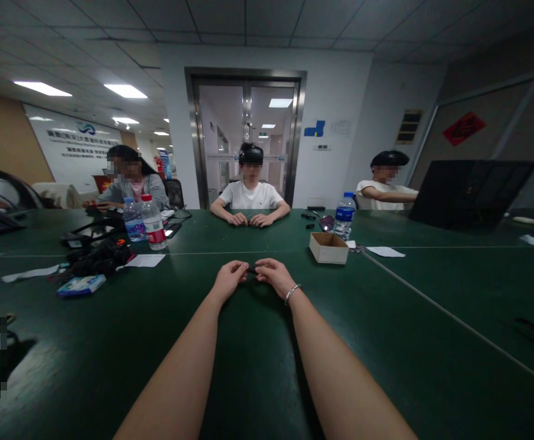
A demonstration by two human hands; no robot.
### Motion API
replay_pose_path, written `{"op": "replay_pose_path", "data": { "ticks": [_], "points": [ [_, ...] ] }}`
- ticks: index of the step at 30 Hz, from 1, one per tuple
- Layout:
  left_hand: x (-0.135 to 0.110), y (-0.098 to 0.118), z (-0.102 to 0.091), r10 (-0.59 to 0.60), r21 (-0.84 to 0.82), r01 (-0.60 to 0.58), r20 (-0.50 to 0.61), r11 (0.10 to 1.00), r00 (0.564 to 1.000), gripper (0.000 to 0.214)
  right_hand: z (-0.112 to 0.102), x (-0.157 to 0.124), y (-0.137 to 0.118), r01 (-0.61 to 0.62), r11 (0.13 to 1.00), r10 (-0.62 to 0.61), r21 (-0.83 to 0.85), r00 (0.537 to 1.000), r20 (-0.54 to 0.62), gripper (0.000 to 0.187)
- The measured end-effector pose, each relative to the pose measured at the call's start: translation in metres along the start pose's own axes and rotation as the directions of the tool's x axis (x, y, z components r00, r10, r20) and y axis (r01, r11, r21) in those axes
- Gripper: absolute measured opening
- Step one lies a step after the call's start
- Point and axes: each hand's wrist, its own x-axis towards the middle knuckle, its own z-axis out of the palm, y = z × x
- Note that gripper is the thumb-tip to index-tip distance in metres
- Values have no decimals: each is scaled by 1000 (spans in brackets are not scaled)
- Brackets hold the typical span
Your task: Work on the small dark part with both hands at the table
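Green bench (386,342) carries both forearms, steadying the hands. Left hand (230,278) and right hand (273,275) meet at centre, fingers pinched on each end of a small dark object (251,269), holding it level. Cardboard box (328,247) sits at two o'clock.

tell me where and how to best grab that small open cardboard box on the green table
Probably grip the small cardboard box across its two long walls, coming straight down from above. It sits upright with its top open, so the thin rims are free. The right hand is nearer than the left hand; a water bottle stands close behind, so avoid reaching from there.
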Motion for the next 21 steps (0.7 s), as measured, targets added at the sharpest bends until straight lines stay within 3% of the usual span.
{"op": "replay_pose_path", "data": {
  "ticks": [14, 17, 21],
  "points": [
    [5, -8, -2, 5, 64, -3, -30, 998, 1000, 45, -2, 2, 5, 41, 998, -37, -50, 997, 66, 28],
    [4, -9, 0, 26, 110, -18, -72, 994, 997, 41, 1, 3, 9, 126, 969, -107, -214, 989, 99, 30],
    [0, -9, 4, 133, 268, -105, -88, 958, 987, 36, 8, 0, 12, 223, 829, -200, -512, 975, 101, 35]
  ]
}}
